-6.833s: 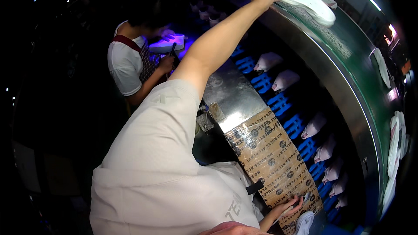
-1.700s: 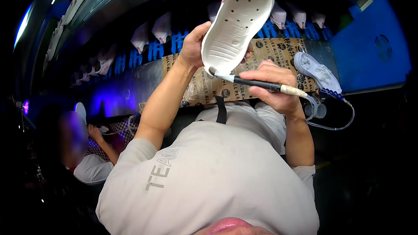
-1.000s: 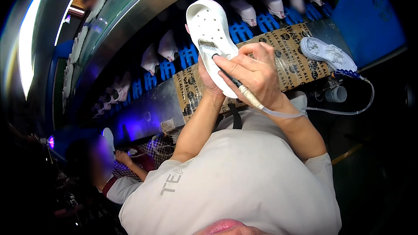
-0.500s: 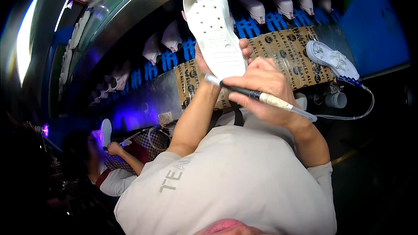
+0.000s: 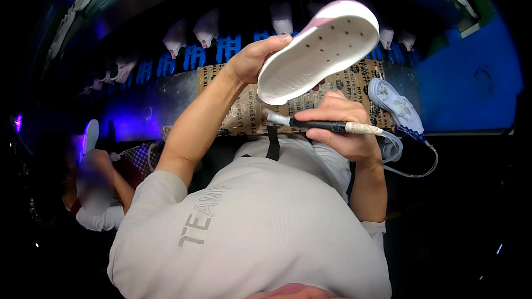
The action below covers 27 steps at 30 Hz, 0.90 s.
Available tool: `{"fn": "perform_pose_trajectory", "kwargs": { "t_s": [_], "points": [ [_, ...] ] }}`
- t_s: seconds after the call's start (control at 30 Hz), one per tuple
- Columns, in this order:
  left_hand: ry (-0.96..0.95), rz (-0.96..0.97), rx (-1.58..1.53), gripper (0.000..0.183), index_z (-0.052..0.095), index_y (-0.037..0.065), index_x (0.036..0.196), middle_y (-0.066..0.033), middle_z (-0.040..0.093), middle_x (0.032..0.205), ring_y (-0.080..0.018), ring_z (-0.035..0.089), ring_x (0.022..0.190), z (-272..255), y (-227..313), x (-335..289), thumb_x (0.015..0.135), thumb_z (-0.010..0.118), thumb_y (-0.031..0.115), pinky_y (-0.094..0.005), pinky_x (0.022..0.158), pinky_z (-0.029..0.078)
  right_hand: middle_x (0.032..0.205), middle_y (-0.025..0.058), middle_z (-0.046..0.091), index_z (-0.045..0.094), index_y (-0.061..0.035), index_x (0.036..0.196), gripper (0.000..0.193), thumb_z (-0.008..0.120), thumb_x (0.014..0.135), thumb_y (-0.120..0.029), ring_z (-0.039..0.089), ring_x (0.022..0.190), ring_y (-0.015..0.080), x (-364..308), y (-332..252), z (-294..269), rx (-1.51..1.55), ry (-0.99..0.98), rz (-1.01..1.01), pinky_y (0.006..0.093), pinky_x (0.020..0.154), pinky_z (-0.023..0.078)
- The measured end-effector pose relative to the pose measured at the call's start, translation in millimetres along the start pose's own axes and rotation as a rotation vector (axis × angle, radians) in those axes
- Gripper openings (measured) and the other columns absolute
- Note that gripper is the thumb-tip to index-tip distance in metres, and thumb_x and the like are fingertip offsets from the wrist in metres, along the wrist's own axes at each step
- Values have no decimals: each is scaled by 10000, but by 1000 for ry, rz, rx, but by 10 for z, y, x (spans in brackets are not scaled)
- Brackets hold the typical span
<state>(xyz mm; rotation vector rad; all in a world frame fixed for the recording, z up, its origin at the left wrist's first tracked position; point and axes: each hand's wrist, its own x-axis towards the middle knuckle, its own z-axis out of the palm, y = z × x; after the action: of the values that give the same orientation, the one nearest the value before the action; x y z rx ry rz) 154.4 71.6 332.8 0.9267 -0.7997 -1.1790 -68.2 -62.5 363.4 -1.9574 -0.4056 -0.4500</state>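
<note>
My left hand (image 5: 256, 60) grips a shoe (image 5: 310, 61) by its side, thumb along the edge. Its white underside, dotted with small dark holes, is turned up toward me, and pink shows along the far edge. My right hand (image 5: 346, 127) is closed round a brush (image 5: 317, 125) with a black handle wrapped in pale tape. The brush's pale bristle end points left, just below the near end of the shoe and apart from it. A clear tube (image 5: 394, 147) trails from the back of the handle. Some left fingers are hidden behind the shoe.
Printed cardboard (image 5: 244, 105) covers the bench under my hands. A white sole-shaped piece (image 5: 394, 102) lies at its right, beside a blue jointed hose (image 5: 411, 135). Behind, shoes (image 5: 206, 27) stand on blue holders (image 5: 228, 49). A co-worker (image 5: 102, 188) holding a shoe sits at left.
The shoe has swung from upright to tilted, its far end now pointing right. My right hand and the brush have moved down, away from the shoe. The whole view has shifted.
</note>
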Motion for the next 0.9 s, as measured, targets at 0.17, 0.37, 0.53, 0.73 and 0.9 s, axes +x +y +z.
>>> {"fn": "perform_pose_trajectory", "kwargs": {
  "t_s": [0.17,0.37,0.53,0.73,0.9],
  "points": [
    [-12,-259,231,587,688,-30,1265,-179,717,1148,-191,713,968,80,90,188,1020,568,490,-287,762,576,811,33,666,786,-86,1110,332,838,784,-115,594,763,196,-45,94,13,-291,-118,7,340,768,443],
    [17,-409,571,682,673,-58,1293,-289,652,1280,-331,651,1166,340,336,243,979,609,544,-364,947,525,801,36,650,790,-123,1107,356,847,757,-85,598,780,206,-71,101,-24,-467,-77,26,361,805,463],
    [-20,-494,796,728,674,-37,1307,-287,619,1357,-385,617,1234,345,349,274,967,581,600,-406,1042,468,790,31,640,792,-106,1114,377,846,743,-77,570,740,202,-109,24,-119,-366,-88,22,349,752,449],
    [4,-497,733,656,669,-28,1318,-267,653,1315,-336,659,1191,280,436,158,987,598,534,-361,967,537,788,25,633,790,-121,1122,393,844,736,-69,564,733,202,-156,-24,-296,-379,-132,30,345,744,448],
    [33,-498,795,705,679,-24,1305,-285,645,1316,-342,663,1190,189,420,113,961,609,587,-360,954,546,775,24,639,792,-108,1104,372,837,737,-68,572,729,203,-215,-96,-411,-548,-177,69,339,720,432]
  ]
}}
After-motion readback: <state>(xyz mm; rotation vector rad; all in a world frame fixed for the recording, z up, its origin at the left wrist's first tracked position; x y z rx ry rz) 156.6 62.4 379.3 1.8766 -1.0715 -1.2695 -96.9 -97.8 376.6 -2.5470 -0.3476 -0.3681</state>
